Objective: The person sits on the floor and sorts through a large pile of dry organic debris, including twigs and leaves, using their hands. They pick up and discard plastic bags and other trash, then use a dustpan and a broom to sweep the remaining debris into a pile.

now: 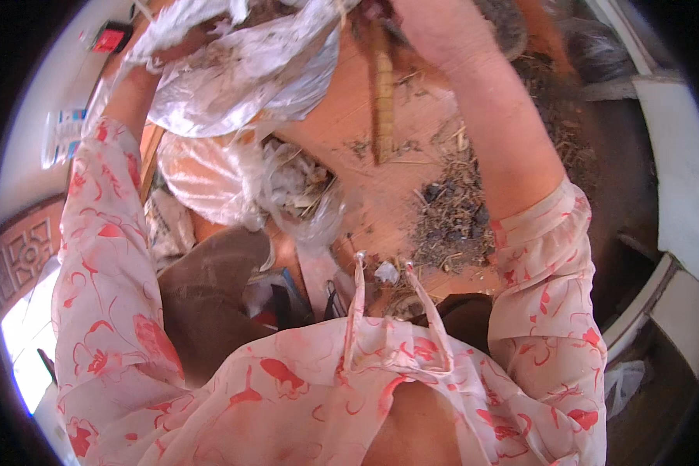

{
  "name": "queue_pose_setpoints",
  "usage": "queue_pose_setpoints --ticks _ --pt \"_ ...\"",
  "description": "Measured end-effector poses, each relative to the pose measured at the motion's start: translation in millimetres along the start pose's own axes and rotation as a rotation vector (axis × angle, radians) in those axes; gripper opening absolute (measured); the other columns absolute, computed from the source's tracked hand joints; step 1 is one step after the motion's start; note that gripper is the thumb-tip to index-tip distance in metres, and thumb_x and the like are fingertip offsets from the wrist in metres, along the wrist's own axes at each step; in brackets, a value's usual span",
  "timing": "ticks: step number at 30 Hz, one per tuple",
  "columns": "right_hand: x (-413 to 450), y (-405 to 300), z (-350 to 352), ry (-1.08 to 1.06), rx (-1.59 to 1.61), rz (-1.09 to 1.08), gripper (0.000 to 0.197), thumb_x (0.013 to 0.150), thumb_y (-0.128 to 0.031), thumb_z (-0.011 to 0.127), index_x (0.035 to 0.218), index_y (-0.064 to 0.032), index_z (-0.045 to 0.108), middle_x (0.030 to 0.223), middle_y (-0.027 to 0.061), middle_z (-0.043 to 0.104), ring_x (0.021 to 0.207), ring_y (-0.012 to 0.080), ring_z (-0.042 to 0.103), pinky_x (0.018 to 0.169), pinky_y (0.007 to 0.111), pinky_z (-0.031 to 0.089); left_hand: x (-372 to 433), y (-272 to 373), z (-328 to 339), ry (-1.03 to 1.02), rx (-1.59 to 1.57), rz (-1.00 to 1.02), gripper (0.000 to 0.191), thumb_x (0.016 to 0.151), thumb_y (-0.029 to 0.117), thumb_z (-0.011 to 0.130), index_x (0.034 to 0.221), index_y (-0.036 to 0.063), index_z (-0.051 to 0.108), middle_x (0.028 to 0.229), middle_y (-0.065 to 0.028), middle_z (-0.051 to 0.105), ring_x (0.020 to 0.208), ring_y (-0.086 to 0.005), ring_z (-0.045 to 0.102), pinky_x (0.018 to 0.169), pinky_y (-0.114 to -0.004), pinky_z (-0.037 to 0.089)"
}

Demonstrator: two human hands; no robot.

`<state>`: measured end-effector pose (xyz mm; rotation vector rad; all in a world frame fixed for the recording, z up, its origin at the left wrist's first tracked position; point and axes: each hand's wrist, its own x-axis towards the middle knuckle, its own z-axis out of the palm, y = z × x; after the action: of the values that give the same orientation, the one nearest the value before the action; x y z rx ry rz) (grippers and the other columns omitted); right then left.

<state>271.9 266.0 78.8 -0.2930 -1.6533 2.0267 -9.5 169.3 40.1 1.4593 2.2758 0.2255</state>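
Note:
My left hand [183, 46], partly covered by plastic, grips a crumpled, soiled white plastic bag [227, 87] at the upper left. My right hand [393, 14] is at the top edge, where its fingers are blurred and partly cut off. They close around the upper end of a yellowish, segmented stick [383, 99], which looks like a bamboo handle and points down towards me. Whatever the stick's far end carries is out of view. Below the white bag lies a clear plastic bag [209, 175] with an orange tint. Crumpled film and straw-like litter [306, 180] sit beside it.
Dark crumbs and straw bits [451, 215] form a pile on the reddish-orange floor [349, 140]. A white scrap [387, 272] lies close to me. My brown-clad knee [215, 262] is at the left. White panels [673, 169] and a dark plastic bag [597, 52] are at the right.

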Motion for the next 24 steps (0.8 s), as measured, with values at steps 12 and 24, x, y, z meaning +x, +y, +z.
queue_pose_setpoints --ticks 12,24 --pt "-31 47 -14 0.019 0.231 0.003 0.028 0.087 -0.021 0.05 0.108 -0.0027 0.049 0.088 0.0026 0.056 0.074 0.0108 0.053 0.063 0.023 0.045 -167 45 43 0.277 0.128 0.554 0.027 0.064 -0.006 0.051 0.09 0.0007 0.053 0.09 -0.0129 0.054 0.087 -0.0265 0.053 0.075 -0.032 0.042" --pt "-152 205 52 -0.18 -0.551 0.837 0.057 0.072 -0.025 0.064 0.116 -0.0005 0.037 0.09 0.0127 0.054 0.072 0.021 0.055 0.056 0.031 0.049 -194 -15 112 -0.077 0.166 0.319 0.04 0.069 0.019 0.057 0.105 0.0049 0.05 0.101 -0.0177 0.051 0.092 -0.0345 0.049 0.076 -0.041 0.042"
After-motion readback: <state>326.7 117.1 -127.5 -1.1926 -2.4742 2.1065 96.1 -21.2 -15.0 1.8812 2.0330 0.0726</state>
